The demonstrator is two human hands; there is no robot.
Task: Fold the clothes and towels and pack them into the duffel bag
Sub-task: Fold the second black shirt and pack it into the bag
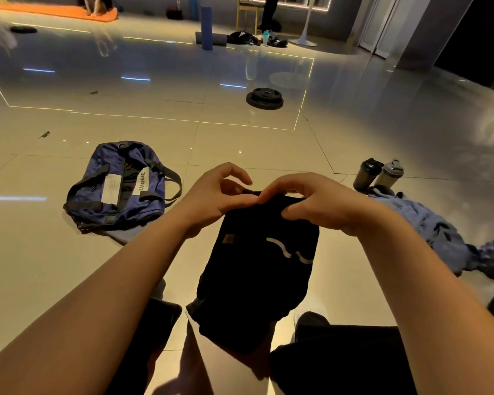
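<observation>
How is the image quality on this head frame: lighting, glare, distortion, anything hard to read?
Head view: dim, warm light; the glossy floor throws back light strips and bright spots. Wide-angle bending curves tile lines and darkens the right corners. The black garment, pinched at its top edge by the left hand and right hand, loses its folds in shadow. The blue duffel bag reads clearly.

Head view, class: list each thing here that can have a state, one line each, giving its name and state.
Black garment: hanging, held up by its top edge.
Left hand: closed, pinching the garment.
Right hand: closed, pinching the garment.
Duffel bag: on the floor, slumped, top looks open.
Blue cloth: unfolded, crumpled on the floor.
Two shaker bottles: upright, lids on.
Weight plate: lying flat.
</observation>
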